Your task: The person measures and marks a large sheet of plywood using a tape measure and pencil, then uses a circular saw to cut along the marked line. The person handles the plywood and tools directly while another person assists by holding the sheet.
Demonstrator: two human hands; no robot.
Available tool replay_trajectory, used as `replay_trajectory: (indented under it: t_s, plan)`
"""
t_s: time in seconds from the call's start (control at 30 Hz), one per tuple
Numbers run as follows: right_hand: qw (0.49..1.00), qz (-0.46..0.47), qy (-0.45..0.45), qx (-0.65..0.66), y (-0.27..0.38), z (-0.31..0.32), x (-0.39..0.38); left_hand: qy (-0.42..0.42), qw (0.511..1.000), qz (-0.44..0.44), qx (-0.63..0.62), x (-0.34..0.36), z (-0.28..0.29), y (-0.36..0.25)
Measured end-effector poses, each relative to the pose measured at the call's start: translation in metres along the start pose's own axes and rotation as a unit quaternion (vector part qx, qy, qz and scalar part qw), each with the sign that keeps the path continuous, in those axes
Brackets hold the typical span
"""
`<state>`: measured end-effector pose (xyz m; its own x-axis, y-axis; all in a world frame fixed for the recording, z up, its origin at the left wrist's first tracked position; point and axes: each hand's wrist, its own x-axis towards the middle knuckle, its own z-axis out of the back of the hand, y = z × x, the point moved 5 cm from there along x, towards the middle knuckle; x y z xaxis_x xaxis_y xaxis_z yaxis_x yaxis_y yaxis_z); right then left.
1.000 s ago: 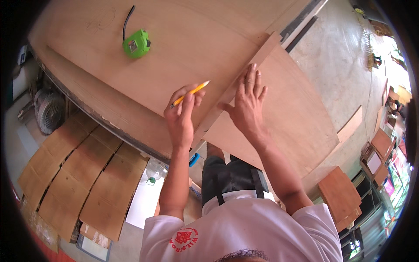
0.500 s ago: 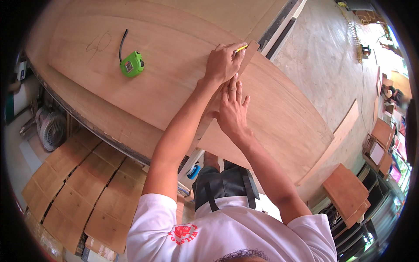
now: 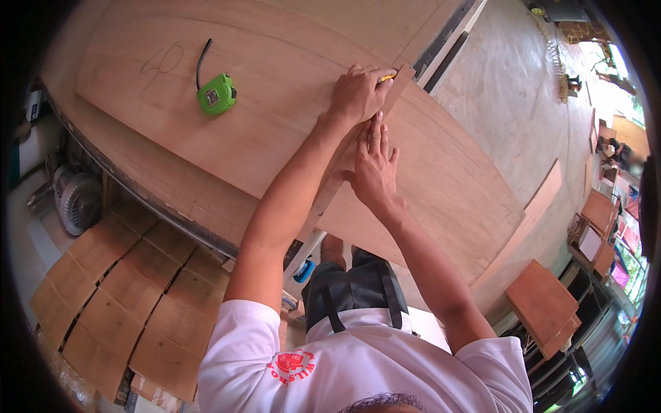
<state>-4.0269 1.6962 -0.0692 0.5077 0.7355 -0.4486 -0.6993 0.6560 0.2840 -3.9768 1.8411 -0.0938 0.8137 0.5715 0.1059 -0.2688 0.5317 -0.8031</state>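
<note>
My left hand (image 3: 359, 93) grips a yellow pencil (image 3: 387, 77) against the far end of a narrow wooden strip (image 3: 401, 81), which lies across a large plywood sheet (image 3: 172, 144). Just below it, my right hand (image 3: 373, 165) lies spread on the strip, fingertips pressing near its edge. A green tape measure (image 3: 216, 93) with a black strap rests on the sheet to the left, beside a pencilled scrawl.
Below the table's left edge are flattened cardboard sheets (image 3: 103, 296) and a fan (image 3: 79, 199). Wood panels (image 3: 537, 303) lean at lower right; a loose board (image 3: 540, 199) lies beyond the sheet. A co-worker (image 3: 623, 153) is at the far right.
My left hand has moved up and right with the pencil to the strip's far end. My right hand stays spread on the strip, shifted slightly in view.
</note>
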Motion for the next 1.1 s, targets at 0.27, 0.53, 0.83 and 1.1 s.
replay_trajectory:
  t_s: [0.27,0.53,0.83,1.1]
  plan:
    - [0.999,-0.009,-0.014,-0.033,-0.001,-0.004,0.001,0.054,0.998,-0.022,0.020,-0.086,0.042,0.001]
    - [1.000,-0.007,-0.012,-0.010,0.001,-0.001,0.001,0.140,0.989,0.038,0.019,-0.207,0.092,0.001]
    - [1.000,-0.009,-0.001,-0.020,-0.003,-0.008,0.003,0.179,0.979,0.089,0.035,-0.305,0.137,-0.004]
    - [1.000,-0.009,0.013,-0.019,-0.003,-0.006,0.004,0.101,0.985,0.140,0.003,-0.318,0.163,-0.022]
